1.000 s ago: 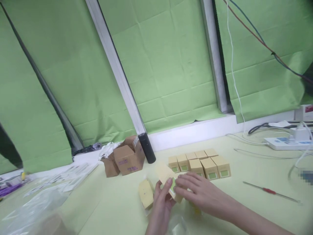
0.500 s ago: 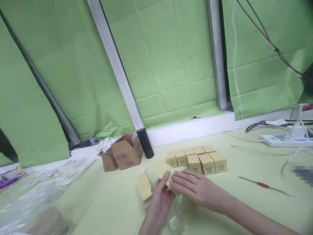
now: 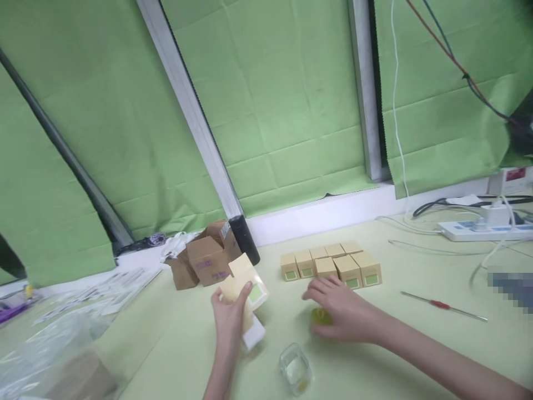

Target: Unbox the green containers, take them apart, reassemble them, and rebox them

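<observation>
My left hand (image 3: 229, 311) grips a small cream-coloured carton (image 3: 245, 278) with its top flap up and a green label panel on its side. Just below that carton is a white-ended box (image 3: 253, 333), partly hidden by the hand; whether the hand touches it I cannot tell. My right hand (image 3: 343, 311) curls low over the table around a small yellow-green object (image 3: 321, 316), thumb beneath and fingers above; its kind is mostly covered. Between the hands, nearer to me, stands a clear square container (image 3: 295, 368) with a yellowish spot inside.
Several closed cream cartons (image 3: 333, 261) stand in rows beyond my right hand. A red-handled metal rod (image 3: 441, 304) lies to the right. At the back are a brown cardboard box (image 3: 210, 258), a black cylinder (image 3: 245, 240) and a power strip (image 3: 470, 229). Clear plastic bags (image 3: 54, 344) lie left.
My hands have separated. The left has carried the carton leftward and up, while the right has let go of it and taken hold of the yellow-green object. The clear container is now uncovered.
</observation>
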`<state>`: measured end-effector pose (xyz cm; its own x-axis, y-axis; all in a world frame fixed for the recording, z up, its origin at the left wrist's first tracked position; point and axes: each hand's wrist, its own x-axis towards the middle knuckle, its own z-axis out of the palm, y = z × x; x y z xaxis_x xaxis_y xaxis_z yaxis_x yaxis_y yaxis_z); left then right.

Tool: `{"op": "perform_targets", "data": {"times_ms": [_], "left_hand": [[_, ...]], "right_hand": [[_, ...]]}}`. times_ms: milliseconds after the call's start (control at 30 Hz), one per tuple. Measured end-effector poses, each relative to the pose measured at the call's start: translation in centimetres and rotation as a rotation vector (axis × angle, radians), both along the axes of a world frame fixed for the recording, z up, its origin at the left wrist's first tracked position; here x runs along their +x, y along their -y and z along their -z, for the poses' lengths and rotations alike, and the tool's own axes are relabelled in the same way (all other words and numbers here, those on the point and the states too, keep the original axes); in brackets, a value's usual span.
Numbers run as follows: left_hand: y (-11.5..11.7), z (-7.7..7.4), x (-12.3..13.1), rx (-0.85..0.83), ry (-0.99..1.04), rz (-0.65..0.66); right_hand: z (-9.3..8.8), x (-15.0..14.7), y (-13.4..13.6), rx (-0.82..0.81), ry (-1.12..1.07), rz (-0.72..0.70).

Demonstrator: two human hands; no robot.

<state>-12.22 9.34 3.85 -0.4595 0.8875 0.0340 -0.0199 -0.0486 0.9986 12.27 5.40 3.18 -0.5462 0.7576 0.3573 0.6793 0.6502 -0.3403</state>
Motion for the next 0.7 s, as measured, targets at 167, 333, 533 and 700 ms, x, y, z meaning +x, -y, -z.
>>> {"op": "perform_targets", "data": {"times_ms": [167,333,533,700], "left_hand": [[-1.4,1.1,-3.3,-0.211,-0.518,-0.182],[0.4,-0.2,-0.9,0.089,-0.844,-0.209],[4.2,0.6,5.1,-0.009,-0.63,0.839],[4.1,0.6,5.9,-0.024,-0.643,0.789]], "right_hand": [[1.4,0.8,-1.1,-0.254,-0.026,0.095],[1.4,0.6,-1.0,-0.321,-0.12,0.122],[0.3,-0.7,-0.3,-0.344,-0.328,0.11],[0.0,-1.1,-0.2,-0.287,-0.471,0.161]]}}
